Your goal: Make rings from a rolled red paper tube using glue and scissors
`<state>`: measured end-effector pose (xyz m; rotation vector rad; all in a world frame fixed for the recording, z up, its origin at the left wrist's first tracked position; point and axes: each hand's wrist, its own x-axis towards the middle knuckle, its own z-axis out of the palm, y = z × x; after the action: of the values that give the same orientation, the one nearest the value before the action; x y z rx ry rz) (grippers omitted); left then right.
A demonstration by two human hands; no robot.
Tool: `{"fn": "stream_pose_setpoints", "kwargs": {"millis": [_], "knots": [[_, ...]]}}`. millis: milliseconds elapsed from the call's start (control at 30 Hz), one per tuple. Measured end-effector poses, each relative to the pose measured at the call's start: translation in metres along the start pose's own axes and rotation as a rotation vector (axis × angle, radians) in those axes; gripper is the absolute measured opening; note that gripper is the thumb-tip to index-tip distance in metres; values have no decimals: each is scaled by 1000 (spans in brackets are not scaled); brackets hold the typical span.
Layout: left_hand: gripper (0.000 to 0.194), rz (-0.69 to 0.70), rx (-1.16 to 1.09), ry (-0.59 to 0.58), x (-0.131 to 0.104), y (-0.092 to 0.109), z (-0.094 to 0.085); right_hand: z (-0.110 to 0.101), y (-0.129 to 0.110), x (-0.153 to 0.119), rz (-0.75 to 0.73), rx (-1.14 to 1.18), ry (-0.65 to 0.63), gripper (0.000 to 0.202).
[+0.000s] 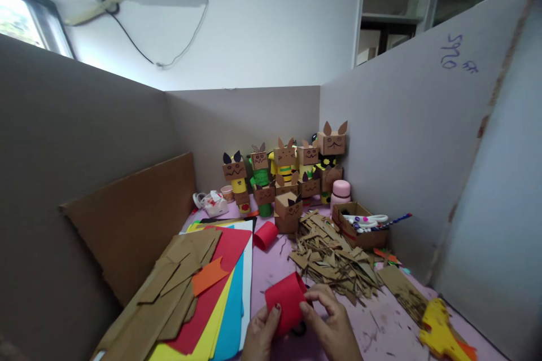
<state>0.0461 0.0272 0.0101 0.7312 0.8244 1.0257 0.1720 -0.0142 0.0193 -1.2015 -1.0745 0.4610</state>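
Your left hand and right hand both pinch the red paper roll, right in front of the cardboard scrap pile. It is already curled round. Another red roll lies finished behind it, near the box animals.

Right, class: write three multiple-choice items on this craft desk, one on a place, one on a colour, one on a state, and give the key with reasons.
1. Where does the yellow glue gun lie?
A. bottom right of the table
B. on the coloured sheets
C. among the figures

2. What colour is the paper roll in the hands?
A. blue
B. red
C. green

3. How is that roll held?
A. lying untouched
B. one hand only
C. both hands

Key: A, it lies at the table's near right corner; B, the roll is red; C, the left hand and right hand both grip it.
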Motion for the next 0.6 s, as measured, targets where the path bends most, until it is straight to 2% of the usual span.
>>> {"fn": "stream_pose_setpoints", "kwargs": {"millis": [200, 400, 500, 600], "knots": [[47, 80, 104, -22, 0, -4, -2, -4, 10, 5, 221, 128, -115, 38], [38, 120, 100, -26, 3, -10, -3, -2, 11, 6, 218, 178, -90, 37], [39, 89, -52, 21, 6, -8, -4, -3, 15, 6, 206, 181, -38, 38], [23, -22, -304, 147, 10, -1, -7, -10, 27, 10, 177, 48, -33, 40]]}}
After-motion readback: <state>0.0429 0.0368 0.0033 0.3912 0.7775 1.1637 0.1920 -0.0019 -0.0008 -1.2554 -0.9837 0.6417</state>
